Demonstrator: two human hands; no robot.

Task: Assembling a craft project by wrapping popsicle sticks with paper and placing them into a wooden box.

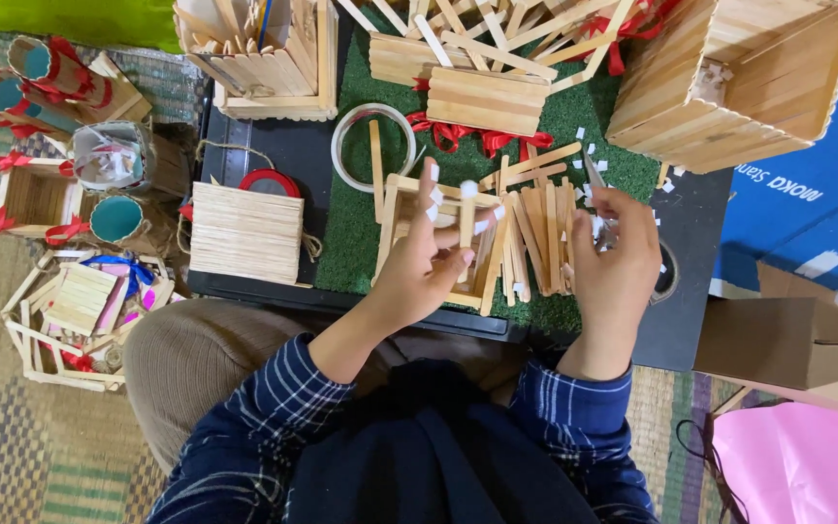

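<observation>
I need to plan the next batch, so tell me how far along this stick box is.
Done: several stick boxes with red ribbon stand at the side, and one flat stick panel is finished. In hand: the left hand steadies an open stick frame with white tape bits on its fingertips; the right hand holds a small tool. Left: the frame has no walls, and loose sticks lie beside it.

Pale tan wooden sticks (535, 238) lie on a green turf mat (356, 233) flecked with white paper scraps (589, 167); red ribbon (453, 133) trims the stick boxes. Sleeves (273, 403) show a navy plaid with thin white lines; the floor mat (21, 456) is woven in muted green and brown checks. Teal-lined tubes (116, 218) sit at left, pink sheet (792, 466) at lower right.
</observation>
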